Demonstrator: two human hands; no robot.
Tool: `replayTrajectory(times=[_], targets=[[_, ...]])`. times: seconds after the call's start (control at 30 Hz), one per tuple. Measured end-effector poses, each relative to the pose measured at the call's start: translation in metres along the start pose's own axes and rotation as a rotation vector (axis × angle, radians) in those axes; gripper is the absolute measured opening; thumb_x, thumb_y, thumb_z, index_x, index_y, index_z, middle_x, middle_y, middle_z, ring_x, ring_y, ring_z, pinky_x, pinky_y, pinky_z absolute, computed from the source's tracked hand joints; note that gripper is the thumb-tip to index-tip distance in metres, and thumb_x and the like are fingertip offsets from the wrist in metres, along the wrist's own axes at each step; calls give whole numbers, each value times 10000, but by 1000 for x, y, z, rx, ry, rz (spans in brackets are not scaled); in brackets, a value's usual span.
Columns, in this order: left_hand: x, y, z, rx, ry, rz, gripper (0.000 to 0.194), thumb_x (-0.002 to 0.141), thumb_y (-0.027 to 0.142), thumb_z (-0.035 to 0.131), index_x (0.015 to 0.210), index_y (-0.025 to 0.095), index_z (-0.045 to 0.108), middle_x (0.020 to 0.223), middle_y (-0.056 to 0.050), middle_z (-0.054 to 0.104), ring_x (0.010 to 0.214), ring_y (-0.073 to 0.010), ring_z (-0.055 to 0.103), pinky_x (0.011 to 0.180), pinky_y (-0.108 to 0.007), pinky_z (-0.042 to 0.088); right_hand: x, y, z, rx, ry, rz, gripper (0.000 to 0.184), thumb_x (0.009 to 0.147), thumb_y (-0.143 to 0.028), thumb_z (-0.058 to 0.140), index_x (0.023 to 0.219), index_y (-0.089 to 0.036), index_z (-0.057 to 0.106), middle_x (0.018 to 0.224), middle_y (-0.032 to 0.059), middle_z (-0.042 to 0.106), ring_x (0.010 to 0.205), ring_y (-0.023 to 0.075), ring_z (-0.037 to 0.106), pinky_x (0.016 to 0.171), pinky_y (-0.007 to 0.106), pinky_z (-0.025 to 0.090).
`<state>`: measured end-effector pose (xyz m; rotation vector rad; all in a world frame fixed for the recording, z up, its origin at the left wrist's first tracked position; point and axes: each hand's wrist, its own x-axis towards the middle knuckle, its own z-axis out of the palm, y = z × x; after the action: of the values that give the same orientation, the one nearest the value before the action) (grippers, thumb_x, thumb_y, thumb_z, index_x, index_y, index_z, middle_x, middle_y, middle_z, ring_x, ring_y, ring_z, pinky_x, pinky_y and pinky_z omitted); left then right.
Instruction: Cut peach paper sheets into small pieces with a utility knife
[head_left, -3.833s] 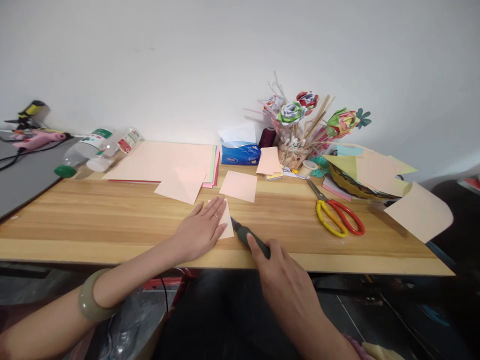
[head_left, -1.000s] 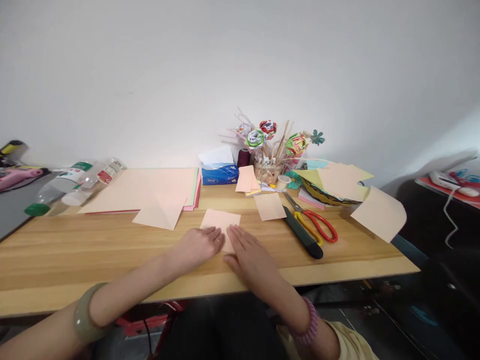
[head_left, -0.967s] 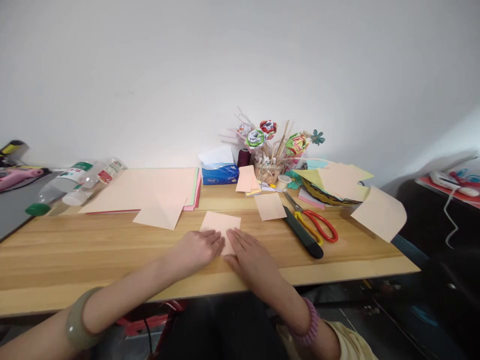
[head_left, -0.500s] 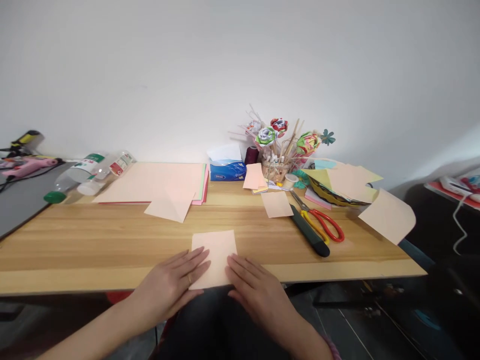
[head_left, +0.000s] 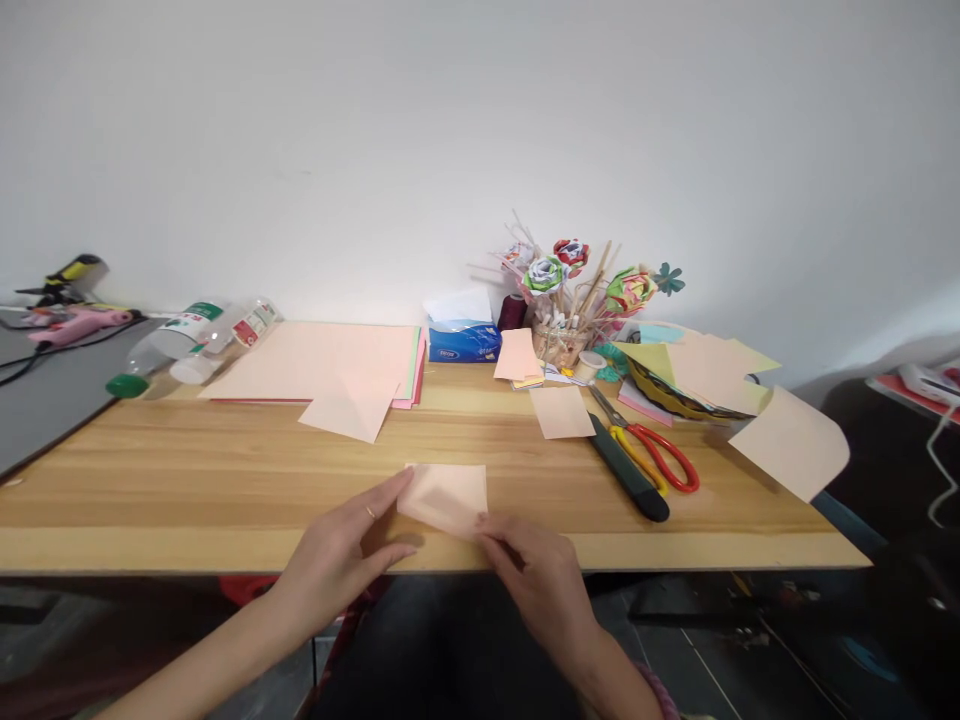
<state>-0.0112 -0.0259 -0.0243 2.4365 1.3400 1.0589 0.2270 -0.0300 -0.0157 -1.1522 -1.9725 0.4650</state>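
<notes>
A small pink paper [head_left: 446, 492] sits on the wooden table [head_left: 225, 470], close to the near edge, between the two hands. Its near side looks bent up, though it is a bit blurry. The left hand [head_left: 341, 540] is at the paper's 8 o'clock. Its fingers touch the paper's left side, but its thumb is spread away, so it is not gripping. The right hand [head_left: 532, 560] is at 4 o'clock and seems to pinch the near right corner. The step now looks like folding. I think the next move calls for lining up the edges, then pressing the bend flat. Another pink square [head_left: 562, 412] lies at 2 o'clock, and the dark cutter [head_left: 628, 470] rests at 3 o'clock, with no hand on it.
</notes>
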Motion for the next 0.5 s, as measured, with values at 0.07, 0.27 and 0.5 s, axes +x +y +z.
replayTrajectory(times=[0.07, 0.27, 0.5], targets=[[0, 1, 3, 76, -1, -29, 640, 871, 482, 507, 1419, 271, 252, 1322, -80, 526, 1119, -209, 577, 867, -329, 522, 5, -2, -3, 28, -4, 85, 213, 866, -267, 499, 786, -207, 686, 805, 24, 727, 736, 174, 689, 665, 266, 541], [7, 7, 9, 240, 38, -10, 601, 924, 294, 408, 1451, 276, 120, 1279, -88, 565, 1047, -211, 625, 753, -295, 556, 16, -5, -10, 119, -15, 246, 328, 880, -341, 473, 617, -179, 582, 549, -36, 586, 523, 118, 566, 468, 196, 433], [5, 7, 6, 327, 45, 161, 524, 919, 114, 338, 1413, 280, 284, 1411, -102, 412, 1244, -220, 455, 792, -255, 537, 15, 5, -2, 190, 183, 300, 318, 938, -378, 341, 733, -208, 514, 660, 12, 646, 569, 137, 625, 504, 238, 520]])
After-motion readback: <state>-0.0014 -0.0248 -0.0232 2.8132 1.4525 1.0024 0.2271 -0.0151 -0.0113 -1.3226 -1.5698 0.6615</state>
